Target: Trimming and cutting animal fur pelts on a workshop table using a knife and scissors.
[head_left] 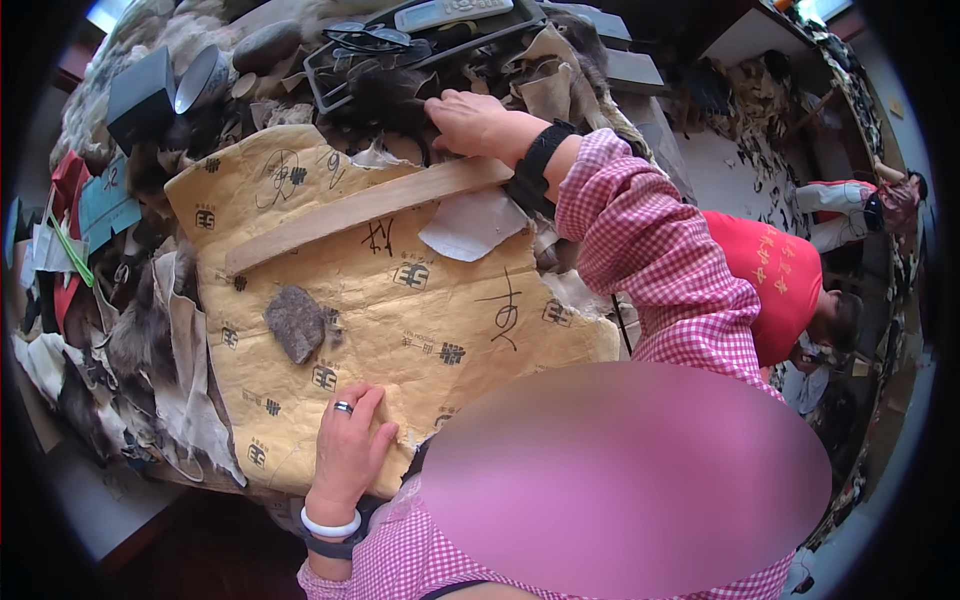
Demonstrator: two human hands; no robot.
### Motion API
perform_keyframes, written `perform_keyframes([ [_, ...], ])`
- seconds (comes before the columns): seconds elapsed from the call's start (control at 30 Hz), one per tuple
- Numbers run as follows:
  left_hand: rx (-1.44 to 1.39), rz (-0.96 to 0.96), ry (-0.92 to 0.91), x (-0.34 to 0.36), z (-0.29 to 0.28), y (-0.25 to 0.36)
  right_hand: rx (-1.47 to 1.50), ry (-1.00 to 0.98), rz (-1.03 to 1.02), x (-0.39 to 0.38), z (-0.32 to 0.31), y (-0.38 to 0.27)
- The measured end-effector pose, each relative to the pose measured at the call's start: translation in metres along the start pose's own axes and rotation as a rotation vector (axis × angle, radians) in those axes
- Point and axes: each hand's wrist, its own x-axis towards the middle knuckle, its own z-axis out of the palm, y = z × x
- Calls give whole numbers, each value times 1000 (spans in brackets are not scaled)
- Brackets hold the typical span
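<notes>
A wide yellow-brown paper sheet [450,320] with dark printed marks and handwriting lies across the work surface, its right edge torn. My left hand [350,440] rests on its near edge, fingers loosely bent and thumb apart, a ring on one finger. Beyond the sheet, my right hand [475,125] reaches to a dark fur piece [385,100], its fingers curled together against it. A flat wooden strip [360,215] lies slantwise over the paper, its right end near my right wrist. On the sheet are a rough grey-brown stone [295,324] and a whitish scrap [474,226].
A dark tray [325,98] at the back holds glasses [367,38] and a pale remote control [450,12]. A dark box [141,98] and a round tin [202,80] stand back left. Fur and hide scraps [180,345] lie along the left. A person in red [765,285] is at right.
</notes>
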Motion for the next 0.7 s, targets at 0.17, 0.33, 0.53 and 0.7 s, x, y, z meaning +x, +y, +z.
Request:
perform_keyframes([
  [0.17,-25,-10,8,0,2,-1,-32,-53,-73,8,3,3],
  [0.33,-5,4,6,1,2,-2,-7,-57,-32,5,-2,-12],
  [0.53,-9,-7,2,2,2,-1,83,-20,97,11,4,-16],
  [0.7,-13,-11,11,3,2,0,81,7,146,13,3,-19],
])
